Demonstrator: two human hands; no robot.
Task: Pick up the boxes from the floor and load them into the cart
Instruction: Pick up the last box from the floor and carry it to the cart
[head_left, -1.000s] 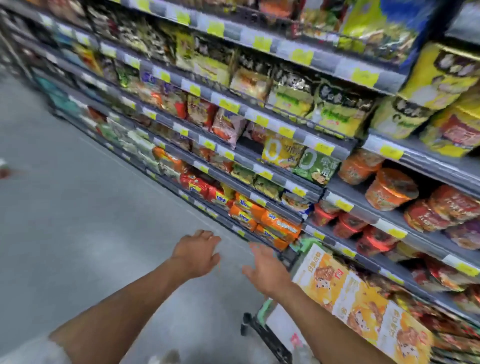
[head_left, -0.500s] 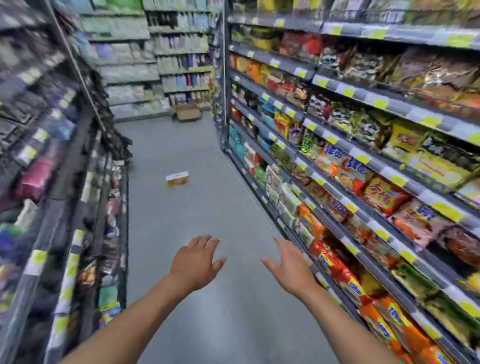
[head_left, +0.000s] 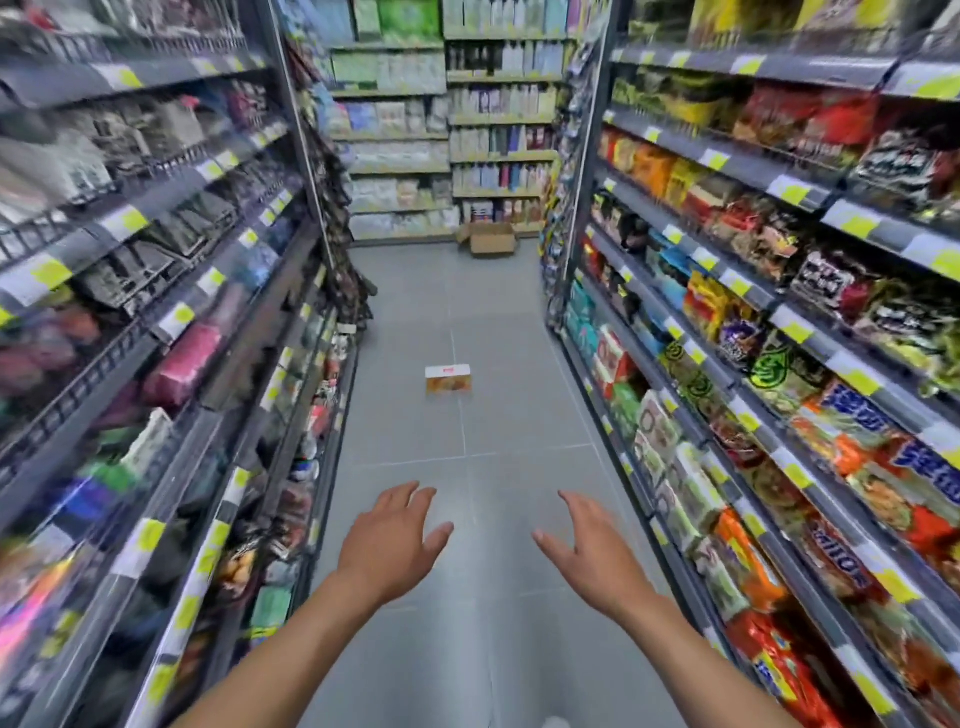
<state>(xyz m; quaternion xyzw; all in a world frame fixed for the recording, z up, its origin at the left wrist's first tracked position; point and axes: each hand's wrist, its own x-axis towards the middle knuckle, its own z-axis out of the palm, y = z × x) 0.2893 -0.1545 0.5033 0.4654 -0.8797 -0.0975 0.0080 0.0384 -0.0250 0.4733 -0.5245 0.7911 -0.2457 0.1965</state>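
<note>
Both bare arms are stretched out forward, side by side. The left hand (head_left: 393, 540) and right hand (head_left: 592, 553) are held apart, palms down-ish, fingers spread loose, nothing gripped in either.
</note>
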